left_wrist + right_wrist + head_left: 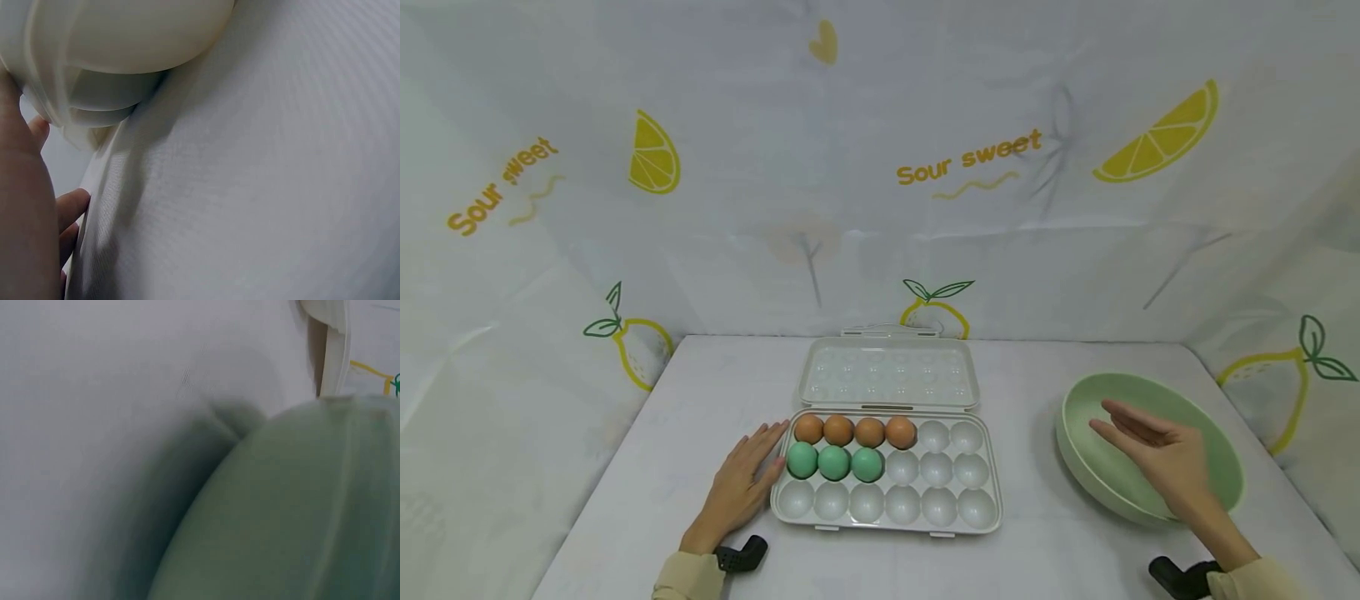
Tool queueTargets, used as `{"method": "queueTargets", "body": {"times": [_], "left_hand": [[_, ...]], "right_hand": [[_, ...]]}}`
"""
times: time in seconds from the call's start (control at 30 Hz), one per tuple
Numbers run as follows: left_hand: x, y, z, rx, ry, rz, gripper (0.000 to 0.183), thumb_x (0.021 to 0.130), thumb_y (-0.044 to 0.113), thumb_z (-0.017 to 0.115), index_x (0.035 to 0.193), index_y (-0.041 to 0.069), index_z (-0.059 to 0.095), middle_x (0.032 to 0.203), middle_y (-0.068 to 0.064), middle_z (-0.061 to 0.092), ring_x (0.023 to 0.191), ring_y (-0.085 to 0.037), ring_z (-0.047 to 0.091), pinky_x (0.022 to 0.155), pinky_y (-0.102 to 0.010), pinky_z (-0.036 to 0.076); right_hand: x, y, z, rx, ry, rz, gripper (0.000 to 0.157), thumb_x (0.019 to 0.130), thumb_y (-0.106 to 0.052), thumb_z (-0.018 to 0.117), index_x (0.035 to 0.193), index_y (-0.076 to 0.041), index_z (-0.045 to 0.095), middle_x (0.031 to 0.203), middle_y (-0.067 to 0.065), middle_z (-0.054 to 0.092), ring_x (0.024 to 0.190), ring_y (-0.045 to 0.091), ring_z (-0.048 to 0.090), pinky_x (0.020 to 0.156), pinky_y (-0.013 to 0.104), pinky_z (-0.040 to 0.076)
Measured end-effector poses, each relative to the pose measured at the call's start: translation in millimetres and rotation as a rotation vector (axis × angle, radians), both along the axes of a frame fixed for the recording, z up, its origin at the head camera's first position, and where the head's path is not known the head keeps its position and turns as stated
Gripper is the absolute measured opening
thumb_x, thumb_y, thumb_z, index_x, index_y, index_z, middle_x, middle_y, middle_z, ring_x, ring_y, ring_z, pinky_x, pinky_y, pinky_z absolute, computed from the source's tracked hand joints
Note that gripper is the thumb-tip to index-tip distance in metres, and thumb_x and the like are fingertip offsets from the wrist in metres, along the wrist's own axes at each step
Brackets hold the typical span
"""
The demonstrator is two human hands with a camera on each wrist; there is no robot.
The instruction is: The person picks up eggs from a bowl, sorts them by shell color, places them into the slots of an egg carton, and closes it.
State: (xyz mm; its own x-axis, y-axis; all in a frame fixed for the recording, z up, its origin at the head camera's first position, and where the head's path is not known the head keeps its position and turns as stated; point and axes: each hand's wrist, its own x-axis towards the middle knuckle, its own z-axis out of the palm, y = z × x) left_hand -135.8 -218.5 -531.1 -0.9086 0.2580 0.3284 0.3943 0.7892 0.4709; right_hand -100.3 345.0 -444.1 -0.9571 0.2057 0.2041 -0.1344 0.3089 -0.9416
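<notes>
An egg tray (883, 527) of pale plastic lies on the table with its clear lid (889, 371) folded back. Several brown eggs (870, 432) fill the left part of its back row. Three green eggs (834, 463) sit at the left of the middle row, and the front row's cups hold none. My left hand (739, 483) rests against the tray's left side, fingers extended. Over the light green bowl (1078, 467) at the right hovers my right hand (1165, 454), thumb and fingers apart with nothing visible between them. The right wrist view shows the bowl's outer wall (281, 506) close up.
The white-covered table (1030, 533) ends at the back against a pale curtain (737, 250) with lemon prints. A stretch of table lies between tray and bowl. Black wrist straps (743, 554) are on both arms.
</notes>
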Motion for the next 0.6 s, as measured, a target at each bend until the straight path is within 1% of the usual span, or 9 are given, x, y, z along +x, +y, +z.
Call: {"method": "queueTargets", "body": {"times": [0.03,0.1,0.2,0.3,0.4,0.43,0.5,0.6], "left_hand": [[0.0,0,0.3,0.0,-0.002,0.001,0.054,0.102,0.025,0.06,0.154,0.021,0.048,0.153,-0.011,0.055,0.145,-0.04,0.047,0.121,-0.06,0.032],[0.2,0,0.9,0.001,-0.004,0.0,0.053,0.102,0.026,0.06,0.154,0.021,0.048,0.153,-0.011,0.055,0.145,-0.04,0.047,0.121,-0.06,0.032],[-0.1,-1,1.4,-0.001,0.001,-0.001,0.054,0.102,0.025,0.06,0.154,0.021,0.048,0.153,-0.011,0.055,0.145,-0.04,0.047,0.121,-0.06,0.032],[-0.5,-1,1.5,-0.001,0.006,0.001,0.054,0.102,0.025,0.061,0.154,0.021,0.048,0.153,-0.011,0.056,0.145,-0.039,0.048,0.121,-0.059,0.032],[-0.9,-2,1.1,-0.001,0.008,0.002,0.054,0.102,0.025,0.061,0.154,0.021,0.048,0.153,-0.01,0.056,0.145,-0.039,0.048,0.121,-0.058,0.032],[-1.0,-2,0.9,-0.001,0.007,0.002,0.054,0.102,0.025,0.061,0.154,0.021,0.048,0.153,-0.01,0.056,0.145,-0.039,0.048,0.121,-0.059,0.032],[-0.9,-1,0.4,-0.003,0.007,0.0,0.054,0.102,0.025,0.061,0.154,0.021,0.048,0.153,-0.01,0.056,0.145,-0.039,0.048,0.121,-0.059,0.033],[-0.3,-1,-0.9,-0.006,0.005,0.001,0.054,0.102,0.025,0.06,0.154,0.021,0.048,0.153,-0.01,0.055,0.145,-0.039,0.048,0.121,-0.059,0.033]], "right_hand": [[1.0,6,0.7,0.026,-0.017,0.003,0.043,0.089,0.0,0.077,0.131,0.003,0.067,0.109,-0.03,0.073,0.104,-0.015,0.068,0.082,0.006,0.057],[2.0,18,1.7,0.116,-0.052,0.01,0.045,0.09,-0.004,0.076,0.134,0.002,0.065,0.111,-0.034,0.07,0.104,-0.018,0.066,0.08,0.005,0.057],[2.8,39,2.4,0.192,-0.088,0.048,0.045,0.092,-0.006,0.075,0.135,0.0,0.065,0.113,-0.035,0.069,0.103,-0.019,0.065,0.078,0.005,0.056],[1.5,58,3.4,0.248,-0.099,0.119,0.043,0.092,-0.004,0.074,0.133,0.003,0.065,0.115,-0.032,0.071,0.103,-0.018,0.066,0.079,0.004,0.055],[-0.7,75,4.4,0.292,-0.104,0.222,0.04,0.094,0.0,0.071,0.132,0.009,0.063,0.12,-0.028,0.071,0.107,-0.016,0.066,0.082,0.002,0.053],[-1.7,80,4.9,0.297,-0.112,0.246,0.039,0.094,0.0,0.07,0.132,0.009,0.063,0.121,-0.028,0.071,0.108,-0.016,0.065,0.083,0.002,0.053],[-4.5,88,5.2,0.311,-0.114,0.294,0.038,0.093,0.003,0.069,0.13,0.011,0.063,0.122,-0.026,0.071,0.108,-0.013,0.066,0.083,0.005,0.055],[-9.5,99,5.2,0.328,-0.145,0.344,0.036,0.091,0.005,0.07,0.127,0.007,0.067,0.118,-0.028,0.071,0.104,-0.011,0.069,0.081,0.007,0.057]]}}
